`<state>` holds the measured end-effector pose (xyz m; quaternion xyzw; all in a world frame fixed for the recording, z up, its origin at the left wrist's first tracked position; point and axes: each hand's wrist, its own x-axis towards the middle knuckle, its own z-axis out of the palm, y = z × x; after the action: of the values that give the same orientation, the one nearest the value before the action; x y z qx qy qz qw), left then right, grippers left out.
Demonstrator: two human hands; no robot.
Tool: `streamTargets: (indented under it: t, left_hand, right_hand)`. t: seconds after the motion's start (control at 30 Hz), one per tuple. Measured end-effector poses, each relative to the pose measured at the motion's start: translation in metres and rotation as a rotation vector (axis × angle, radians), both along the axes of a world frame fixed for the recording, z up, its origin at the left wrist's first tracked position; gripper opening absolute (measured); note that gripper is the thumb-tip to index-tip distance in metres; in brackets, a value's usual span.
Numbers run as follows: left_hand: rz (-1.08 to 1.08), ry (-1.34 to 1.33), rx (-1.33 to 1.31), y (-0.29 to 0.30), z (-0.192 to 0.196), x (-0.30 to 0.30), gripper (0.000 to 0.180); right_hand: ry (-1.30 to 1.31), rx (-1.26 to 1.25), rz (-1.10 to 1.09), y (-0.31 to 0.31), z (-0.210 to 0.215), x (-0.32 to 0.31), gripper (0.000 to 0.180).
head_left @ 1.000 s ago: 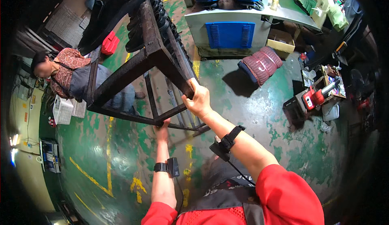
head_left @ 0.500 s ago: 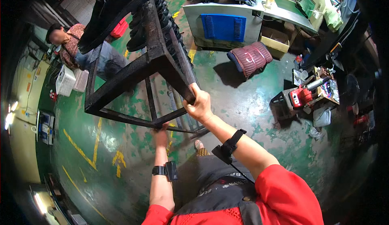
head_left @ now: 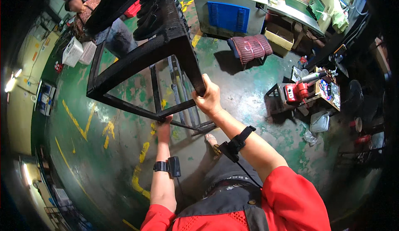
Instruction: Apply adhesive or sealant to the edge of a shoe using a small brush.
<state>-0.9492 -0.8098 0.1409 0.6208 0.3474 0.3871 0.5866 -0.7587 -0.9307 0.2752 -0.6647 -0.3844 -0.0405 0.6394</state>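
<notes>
A tall rack of dark metal bars (head_left: 134, 61) stands in front of me, its near end tilted across the view. Black shoes (head_left: 149, 21) line its upper part. My right hand (head_left: 208, 96) is wrapped round the right-hand bar of the near end. Lower and to the left, my left hand (head_left: 164, 122) grips the frame near a lower corner; its fingers are partly hidden behind the bar. Both forearms wear black straps with small devices.
A person (head_left: 85, 17) is beyond the rack at far left, beside white crates (head_left: 72, 52). Ahead stands a grey machine with a blue panel (head_left: 227, 17). A padded stool (head_left: 250, 48) and a small bench with a red machine (head_left: 297, 91) are to the right.
The floor, stool and benches have shifted in view, mostly upward and leftward. Both hands keep their hold on the rack, and more of my foot shows below it.
</notes>
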Motion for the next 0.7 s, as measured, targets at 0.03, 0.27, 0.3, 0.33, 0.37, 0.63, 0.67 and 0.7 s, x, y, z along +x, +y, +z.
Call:
streamTargets:
  t: [0.03, 0.27, 0.3, 0.33, 0.37, 0.63, 0.67, 0.7]
  left_hand:
    - [0.020, 0.001, -0.003, -0.013, -0.006, -0.011, 0.024]
    - [0.039, 0.060, -0.028, -0.136, -0.017, -0.059, 0.022]
    - [0.047, 0.108, -0.017, -0.155, -0.016, -0.065, 0.021]
    - [0.091, 0.151, 0.017, -0.173, -0.019, -0.072, 0.019]
    - [0.119, 0.151, 0.019, -0.188, -0.026, -0.086, 0.019]
    - [0.178, -0.055, 0.014, -0.340, 0.002, -0.101, 0.012]
    - [0.172, -0.005, 0.029, -0.358, 0.005, -0.101, 0.015]
    - [0.163, 0.045, 0.044, -0.375, 0.006, -0.100, 0.020]
  right_hand:
    - [0.009, 0.003, 0.016, -0.015, 0.002, -0.005, 0.023]
    - [-0.008, -0.047, 0.108, -0.131, -0.001, -0.039, 0.023]
    - [-0.016, -0.044, 0.117, -0.147, 0.001, -0.044, 0.023]
    - [-0.018, -0.038, 0.143, -0.165, 0.005, -0.049, 0.023]
    - [-0.019, -0.035, 0.179, -0.179, 0.007, -0.055, 0.025]
    - [0.014, -0.095, 0.343, -0.310, 0.009, -0.075, 0.030]
    - [0.017, -0.104, 0.354, -0.325, 0.010, -0.075, 0.029]
    - [0.016, -0.110, 0.356, -0.341, 0.010, -0.076, 0.029]
